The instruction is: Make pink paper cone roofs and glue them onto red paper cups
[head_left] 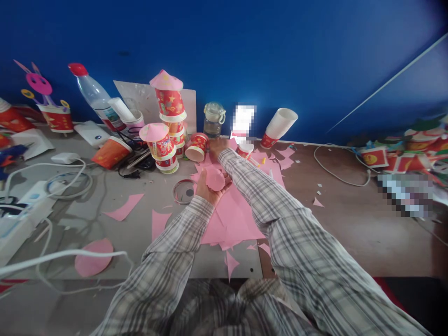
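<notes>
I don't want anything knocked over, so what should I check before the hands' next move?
1. Round pink paper in the left hand: ok, held at the palm.
2. Right hand free: cannot tell, its fingers are unclear.
3. Taller cup stack and shorter cup stack standing: ok.
4. Red cup beside the right hand upright: not ok, it lies on its side.
5. Pink sheets cleared from between the forearms: not ok, they're spread there.

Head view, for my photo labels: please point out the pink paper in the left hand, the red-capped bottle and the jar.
Pink paper [214, 180]: head view, middle of its face.
Red-capped bottle [94, 96]: head view, clear side.
Jar [212, 128]: head view, body below lid.
</notes>
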`<state>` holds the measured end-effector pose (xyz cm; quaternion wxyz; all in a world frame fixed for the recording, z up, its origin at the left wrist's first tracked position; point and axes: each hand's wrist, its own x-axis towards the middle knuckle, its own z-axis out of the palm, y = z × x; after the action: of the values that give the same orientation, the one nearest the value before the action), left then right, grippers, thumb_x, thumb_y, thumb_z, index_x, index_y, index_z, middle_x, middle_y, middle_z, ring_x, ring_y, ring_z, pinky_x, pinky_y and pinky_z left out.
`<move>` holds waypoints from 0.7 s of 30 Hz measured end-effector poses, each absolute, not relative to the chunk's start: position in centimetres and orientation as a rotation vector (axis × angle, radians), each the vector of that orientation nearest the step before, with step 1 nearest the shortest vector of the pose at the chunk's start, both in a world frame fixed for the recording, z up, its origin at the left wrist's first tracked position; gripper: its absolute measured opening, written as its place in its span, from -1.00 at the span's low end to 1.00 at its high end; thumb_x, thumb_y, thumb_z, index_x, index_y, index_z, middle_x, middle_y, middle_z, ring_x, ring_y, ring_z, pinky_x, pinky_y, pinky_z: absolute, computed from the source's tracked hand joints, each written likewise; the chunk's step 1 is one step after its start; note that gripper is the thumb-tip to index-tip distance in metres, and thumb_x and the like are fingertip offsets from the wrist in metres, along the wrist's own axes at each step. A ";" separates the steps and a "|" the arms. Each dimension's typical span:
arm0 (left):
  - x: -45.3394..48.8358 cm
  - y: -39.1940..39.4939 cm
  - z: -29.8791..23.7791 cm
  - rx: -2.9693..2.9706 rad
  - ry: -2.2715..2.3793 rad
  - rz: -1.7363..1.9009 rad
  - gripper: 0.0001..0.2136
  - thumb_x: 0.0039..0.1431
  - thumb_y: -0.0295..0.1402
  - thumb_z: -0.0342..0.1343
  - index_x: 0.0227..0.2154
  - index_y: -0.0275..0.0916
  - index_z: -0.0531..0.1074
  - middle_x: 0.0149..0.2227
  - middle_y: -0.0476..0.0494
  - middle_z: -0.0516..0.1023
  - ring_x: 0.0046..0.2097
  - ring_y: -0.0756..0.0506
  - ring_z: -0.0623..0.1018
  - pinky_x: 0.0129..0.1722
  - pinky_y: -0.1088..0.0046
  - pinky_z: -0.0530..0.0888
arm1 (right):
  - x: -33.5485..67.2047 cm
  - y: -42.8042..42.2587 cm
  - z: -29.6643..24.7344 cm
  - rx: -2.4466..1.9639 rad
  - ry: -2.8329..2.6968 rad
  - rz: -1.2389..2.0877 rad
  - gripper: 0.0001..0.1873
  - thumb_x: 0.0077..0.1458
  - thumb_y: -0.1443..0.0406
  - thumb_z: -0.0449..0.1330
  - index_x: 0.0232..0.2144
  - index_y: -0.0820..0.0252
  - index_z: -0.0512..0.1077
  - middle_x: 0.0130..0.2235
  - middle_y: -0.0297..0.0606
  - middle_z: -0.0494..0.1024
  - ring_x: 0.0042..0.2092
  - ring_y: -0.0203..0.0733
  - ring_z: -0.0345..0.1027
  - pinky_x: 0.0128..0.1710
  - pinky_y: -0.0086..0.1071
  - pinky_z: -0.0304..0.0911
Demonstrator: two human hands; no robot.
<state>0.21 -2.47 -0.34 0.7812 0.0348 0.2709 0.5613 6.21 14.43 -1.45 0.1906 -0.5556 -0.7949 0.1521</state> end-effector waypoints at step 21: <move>1.4 -4.1 0.5 0.214 0.517 1.053 -0.47 -0.08 0.04 -0.12 -0.29 -0.37 0.35 -0.34 -0.31 0.51 -0.29 -0.22 0.51 -0.24 0.14 0.42 | 18.1 -5.8 5.9 -1.024 -1.410 0.843 -0.67 0.18 0.07 0.15 -0.07 -0.04 0.19 -0.10 -0.27 0.57 -0.40 -0.28 0.50 -0.29 -0.20 0.50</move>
<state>1.40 -4.05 0.53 0.8275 0.1006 0.2436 0.4957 18.11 -5.82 5.90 0.5670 -0.4358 -0.5999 0.3587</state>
